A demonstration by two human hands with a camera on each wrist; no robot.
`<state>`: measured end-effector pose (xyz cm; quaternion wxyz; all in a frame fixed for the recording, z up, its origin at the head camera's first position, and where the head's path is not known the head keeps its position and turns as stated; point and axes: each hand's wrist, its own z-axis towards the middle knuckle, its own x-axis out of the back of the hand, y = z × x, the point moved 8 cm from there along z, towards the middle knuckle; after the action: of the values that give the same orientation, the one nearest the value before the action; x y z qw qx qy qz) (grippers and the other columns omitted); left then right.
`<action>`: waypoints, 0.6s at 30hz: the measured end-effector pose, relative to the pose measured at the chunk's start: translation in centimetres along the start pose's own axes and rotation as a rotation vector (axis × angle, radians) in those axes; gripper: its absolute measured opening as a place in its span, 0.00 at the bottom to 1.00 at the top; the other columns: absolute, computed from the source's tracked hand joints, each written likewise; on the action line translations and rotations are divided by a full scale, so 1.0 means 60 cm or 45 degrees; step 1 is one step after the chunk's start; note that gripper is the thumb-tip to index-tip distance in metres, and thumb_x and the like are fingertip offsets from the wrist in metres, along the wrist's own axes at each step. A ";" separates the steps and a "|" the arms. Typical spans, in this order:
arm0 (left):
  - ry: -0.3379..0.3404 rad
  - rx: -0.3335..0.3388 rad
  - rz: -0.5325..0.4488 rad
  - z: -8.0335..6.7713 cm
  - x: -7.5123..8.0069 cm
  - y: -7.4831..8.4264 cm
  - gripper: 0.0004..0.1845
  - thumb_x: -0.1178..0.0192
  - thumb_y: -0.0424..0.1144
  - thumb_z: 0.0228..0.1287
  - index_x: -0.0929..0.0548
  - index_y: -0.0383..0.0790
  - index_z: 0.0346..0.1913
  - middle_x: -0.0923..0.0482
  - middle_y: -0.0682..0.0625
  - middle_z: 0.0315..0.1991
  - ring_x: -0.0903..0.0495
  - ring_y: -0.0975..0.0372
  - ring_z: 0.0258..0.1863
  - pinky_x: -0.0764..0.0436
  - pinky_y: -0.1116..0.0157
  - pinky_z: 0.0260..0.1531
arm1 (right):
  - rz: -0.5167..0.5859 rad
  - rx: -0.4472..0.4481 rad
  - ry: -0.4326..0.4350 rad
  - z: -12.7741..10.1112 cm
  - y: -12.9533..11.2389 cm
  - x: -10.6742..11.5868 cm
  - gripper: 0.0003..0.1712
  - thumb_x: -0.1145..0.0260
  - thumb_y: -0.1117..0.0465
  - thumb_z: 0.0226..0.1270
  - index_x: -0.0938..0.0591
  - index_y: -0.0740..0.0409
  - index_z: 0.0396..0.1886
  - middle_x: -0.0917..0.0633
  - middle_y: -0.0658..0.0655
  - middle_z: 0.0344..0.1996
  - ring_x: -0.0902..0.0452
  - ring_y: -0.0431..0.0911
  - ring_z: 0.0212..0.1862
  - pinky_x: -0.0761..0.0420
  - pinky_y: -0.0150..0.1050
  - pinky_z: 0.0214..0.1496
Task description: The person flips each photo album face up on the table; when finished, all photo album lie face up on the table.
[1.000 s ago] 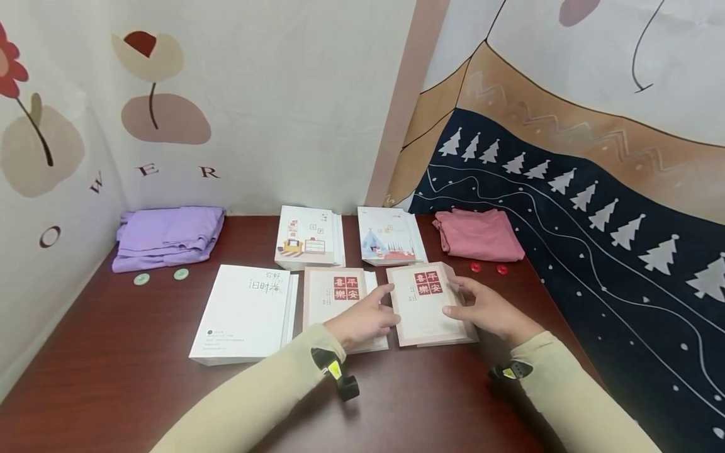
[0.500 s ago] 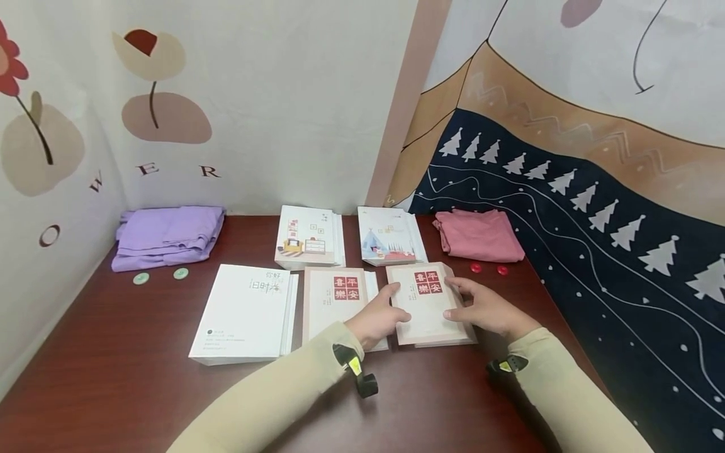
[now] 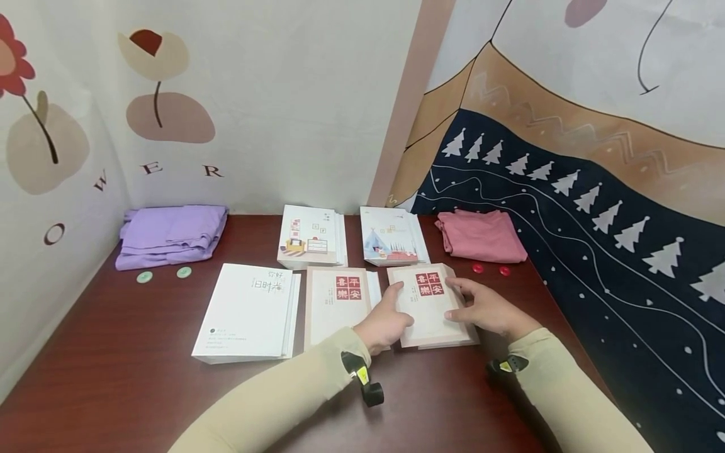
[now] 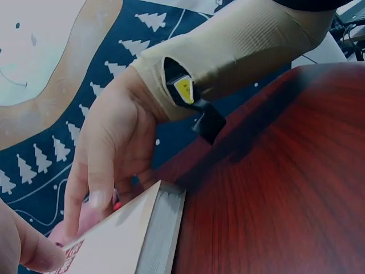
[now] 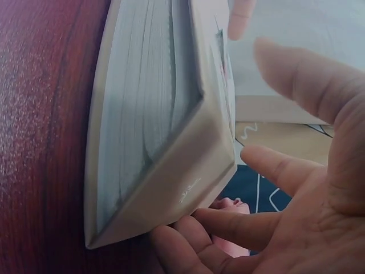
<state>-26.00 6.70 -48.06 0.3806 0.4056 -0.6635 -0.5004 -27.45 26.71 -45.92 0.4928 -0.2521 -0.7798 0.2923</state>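
A thick pale-pink hardcover album (image 3: 425, 314) with a red four-character stamp lies at the right of the front row. My right hand (image 3: 489, 308) is at its right side, fingertips against the spine. In the right wrist view that thumb (image 5: 291, 68) stands off the cover. At the album's left edge is my left hand (image 3: 385, 321), its thumb overlapping the cover and its forefinger stretched along the edge; its other fingers are hidden. Partly behind the left hand lies a matching pink album (image 3: 334, 314). Left of that is a larger white album (image 3: 243, 314).
Behind stand two white illustrated albums, one with furniture (image 3: 308, 236) and one with a tent (image 3: 391, 236). A folded purple cloth (image 3: 172, 236) with two green buttons (image 3: 184, 272) is at back left; a pink cloth (image 3: 481, 236) with two red buttons (image 3: 505, 271) at back right. Printed curtains border the table (image 3: 113, 377).
My left hand has moved right, from over the neighbouring pink album to the left edge of the right-hand one. The right hand and that album have barely moved.
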 end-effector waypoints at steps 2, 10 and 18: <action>0.003 -0.004 -0.022 0.000 -0.001 -0.001 0.52 0.45 0.21 0.53 0.50 0.34 0.84 0.50 0.30 0.82 0.42 0.42 0.78 0.50 0.43 0.81 | 0.001 -0.015 0.000 -0.001 0.000 0.000 0.49 0.22 0.54 0.64 0.34 0.53 0.82 0.30 0.72 0.74 0.31 0.67 0.70 0.25 0.67 0.70; -0.030 -0.016 -0.043 -0.006 -0.001 0.007 0.50 0.45 0.19 0.54 0.45 0.38 0.84 0.45 0.33 0.81 0.38 0.44 0.74 0.43 0.45 0.79 | 0.052 -0.002 -0.010 -0.001 -0.001 -0.004 0.46 0.24 0.62 0.65 0.33 0.53 0.82 0.27 0.69 0.71 0.27 0.62 0.64 0.17 0.56 0.62; -0.100 -0.086 0.100 -0.022 0.013 0.039 0.44 0.43 0.27 0.67 0.45 0.46 0.85 0.38 0.37 0.79 0.27 0.50 0.69 0.30 0.49 0.72 | 0.102 0.179 0.008 -0.024 -0.040 -0.005 0.43 0.25 0.61 0.68 0.31 0.58 0.80 0.25 0.68 0.71 0.22 0.63 0.64 0.13 0.48 0.57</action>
<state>-25.46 5.93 -45.45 0.3870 0.3463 -0.6761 -0.5227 -26.28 25.10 -43.95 0.4998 -0.2486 -0.7451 0.3650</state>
